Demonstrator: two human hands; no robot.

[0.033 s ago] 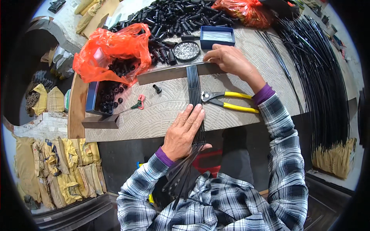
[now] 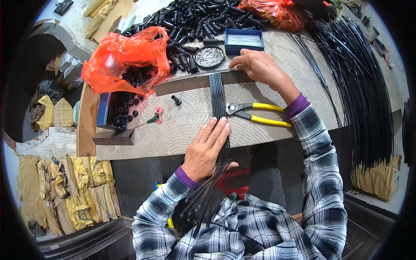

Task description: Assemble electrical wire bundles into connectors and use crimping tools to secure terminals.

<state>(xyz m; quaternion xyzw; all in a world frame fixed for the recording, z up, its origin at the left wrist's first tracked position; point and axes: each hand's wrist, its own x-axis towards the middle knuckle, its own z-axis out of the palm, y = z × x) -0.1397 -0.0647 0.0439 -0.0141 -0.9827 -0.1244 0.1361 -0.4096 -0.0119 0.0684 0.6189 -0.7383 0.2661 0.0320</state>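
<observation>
My left hand (image 2: 206, 149) lies with outstretched fingers on a flat row of thin black rods (image 2: 218, 102). Its thumb shows on the row's far side, past the table edge, where the loose rod ends (image 2: 201, 195) fan down toward my lap. At the far end, the row meets a long grey metal bar (image 2: 186, 85). My right hand (image 2: 262, 68) is at that bar, thumb and fingers pinched together by its upper edge; what they hold is too small to tell. Yellow-handled pincers (image 2: 264, 115) lie right of the rods.
Beyond the bar stand a round dish of small shiny bits (image 2: 209, 57) and a blue box of thin pale pins (image 2: 244, 42). Black tubes (image 2: 186, 26) pile behind. Left are a red plastic bag (image 2: 125, 56), small scissors (image 2: 156, 116) and a blue box (image 2: 103, 108); long black rods (image 2: 359, 86) hang right.
</observation>
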